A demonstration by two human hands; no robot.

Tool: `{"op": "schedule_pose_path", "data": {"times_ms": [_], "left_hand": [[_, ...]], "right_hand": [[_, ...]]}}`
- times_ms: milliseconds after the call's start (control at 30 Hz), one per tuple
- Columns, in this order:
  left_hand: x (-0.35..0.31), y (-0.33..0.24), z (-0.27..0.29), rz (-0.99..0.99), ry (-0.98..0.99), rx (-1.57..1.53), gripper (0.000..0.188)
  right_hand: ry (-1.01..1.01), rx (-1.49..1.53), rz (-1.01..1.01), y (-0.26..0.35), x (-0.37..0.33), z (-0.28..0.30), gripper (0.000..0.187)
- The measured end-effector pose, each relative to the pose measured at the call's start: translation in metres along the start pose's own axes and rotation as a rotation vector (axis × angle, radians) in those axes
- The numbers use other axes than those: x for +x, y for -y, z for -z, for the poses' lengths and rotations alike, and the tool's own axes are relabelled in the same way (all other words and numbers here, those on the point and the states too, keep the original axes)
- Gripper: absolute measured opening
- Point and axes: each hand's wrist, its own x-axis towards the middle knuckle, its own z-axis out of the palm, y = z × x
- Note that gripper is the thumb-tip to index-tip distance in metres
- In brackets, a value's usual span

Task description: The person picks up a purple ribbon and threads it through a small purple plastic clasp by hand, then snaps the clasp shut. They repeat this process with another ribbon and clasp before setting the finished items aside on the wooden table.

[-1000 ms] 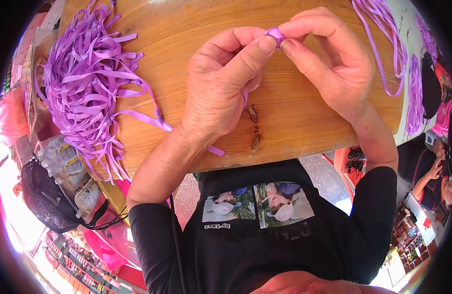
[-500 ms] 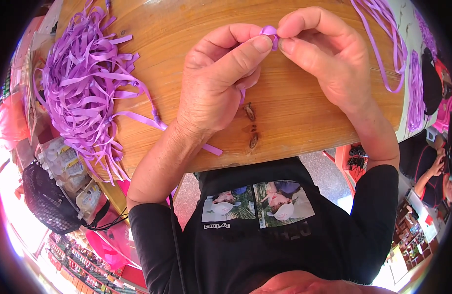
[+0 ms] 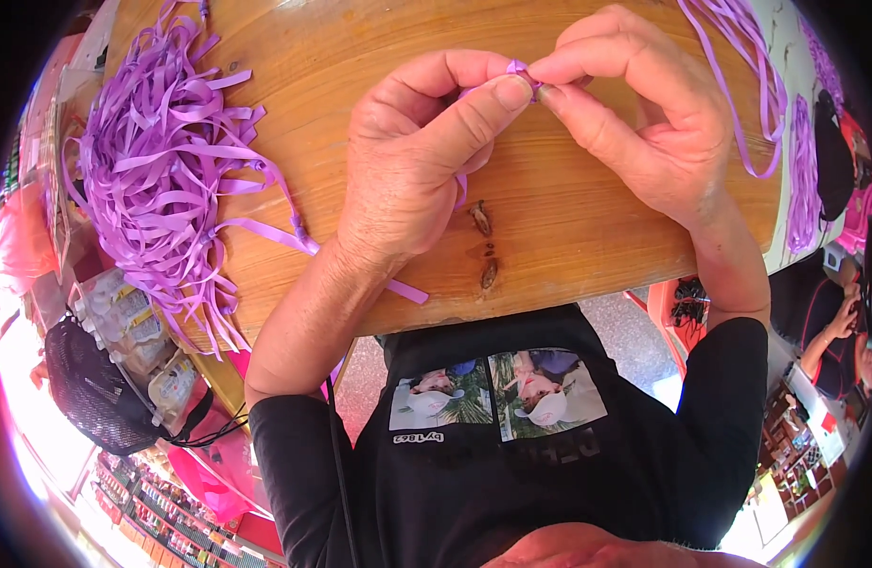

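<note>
Above the wooden table [image 3: 568, 213], both my hands meet at a small folded or looped bit of purple ribbon [image 3: 517, 67]. My left hand [image 3: 431, 142] is closed, pinching the ribbon between thumb and index finger. Part of the ribbon shows again below that palm, and a tail end lies on the table beside my left forearm. Thumb and index finger of my right hand [image 3: 649, 109] press together at the ribbon's right side; the fingertips hide most of the piece there. A large tangled heap of purple ribbons [image 3: 161, 170], some knotted, covers the table's left side.
More purple ribbon loops [image 3: 753, 104] hang over the table's right part. A further ribbon bundle [image 3: 802, 180] and a black item [image 3: 836, 166] lie on a pale surface beyond. At left are a black mesh bag [image 3: 90, 388] and clear plastic containers [image 3: 138, 327]. Another person's hand [image 3: 841, 320] shows at far right.
The ribbon loop between my fingertips has become smaller and tighter. My right hand has shifted slightly right, its fingers more bent. My left hand has barely moved.
</note>
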Motion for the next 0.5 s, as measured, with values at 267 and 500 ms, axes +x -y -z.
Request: {"op": "schedule_pose_path", "data": {"times_ms": [267, 500], "left_hand": [[-0.002, -0.004, -0.009, 0.007, -0.027, 0.149, 0.013], [-0.005, -0.004, -0.008, 0.023, -0.007, 0.148, 0.014]], "right_hand": [[-0.012, 0.231, 0.050, -0.014, 0.001, -0.005, 0.012], [0.043, 0.642, -0.215, -0.018, -0.005, -0.008, 0.009]]}}
